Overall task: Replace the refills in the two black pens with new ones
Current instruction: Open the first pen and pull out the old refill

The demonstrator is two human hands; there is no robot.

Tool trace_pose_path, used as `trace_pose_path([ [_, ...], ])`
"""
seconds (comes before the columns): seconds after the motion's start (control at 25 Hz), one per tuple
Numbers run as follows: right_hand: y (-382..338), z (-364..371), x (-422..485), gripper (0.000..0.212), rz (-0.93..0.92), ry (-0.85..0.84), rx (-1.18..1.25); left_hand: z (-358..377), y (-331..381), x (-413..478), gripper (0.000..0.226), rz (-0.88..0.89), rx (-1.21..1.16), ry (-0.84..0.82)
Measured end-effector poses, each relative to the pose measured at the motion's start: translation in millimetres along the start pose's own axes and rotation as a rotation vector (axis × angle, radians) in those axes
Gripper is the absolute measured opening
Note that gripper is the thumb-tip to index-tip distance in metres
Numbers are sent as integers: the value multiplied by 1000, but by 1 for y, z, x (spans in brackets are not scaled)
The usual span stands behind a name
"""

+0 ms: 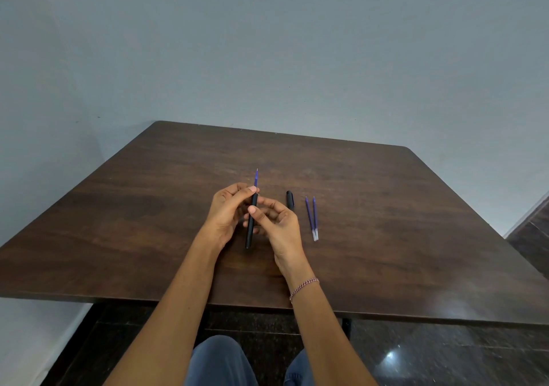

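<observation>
A black pen barrel is held upright over the middle of the brown table, with a blue refill sticking out of its top, tip pointing away. My left hand grips the barrel near the top with thumb and fingers. My right hand touches the barrel's middle with thumb and fingers; whether it grips it is unclear. A second black pen lies on the table just right of my right hand, partly hidden by it. Two blue refills lie side by side further right.
The table's far edge meets a plain grey wall. Its near edge runs just above my knees. A dark glossy floor shows below and to the right.
</observation>
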State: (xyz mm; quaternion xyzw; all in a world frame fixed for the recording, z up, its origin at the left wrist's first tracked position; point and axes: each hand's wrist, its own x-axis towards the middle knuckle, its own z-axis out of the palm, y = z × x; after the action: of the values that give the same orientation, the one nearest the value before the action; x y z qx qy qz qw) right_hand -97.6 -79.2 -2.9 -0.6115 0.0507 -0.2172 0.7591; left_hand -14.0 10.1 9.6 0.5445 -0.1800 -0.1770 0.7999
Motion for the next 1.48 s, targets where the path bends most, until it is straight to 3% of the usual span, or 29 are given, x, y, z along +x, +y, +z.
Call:
trace_pose_path([
  [1.2,8,2,3,25,38,-97,-221,-14,8,6,7,82,-529,374],
  [1.48,8,6,2,24,14,-110,-331,-25,15,19,5,88,-436,485],
])
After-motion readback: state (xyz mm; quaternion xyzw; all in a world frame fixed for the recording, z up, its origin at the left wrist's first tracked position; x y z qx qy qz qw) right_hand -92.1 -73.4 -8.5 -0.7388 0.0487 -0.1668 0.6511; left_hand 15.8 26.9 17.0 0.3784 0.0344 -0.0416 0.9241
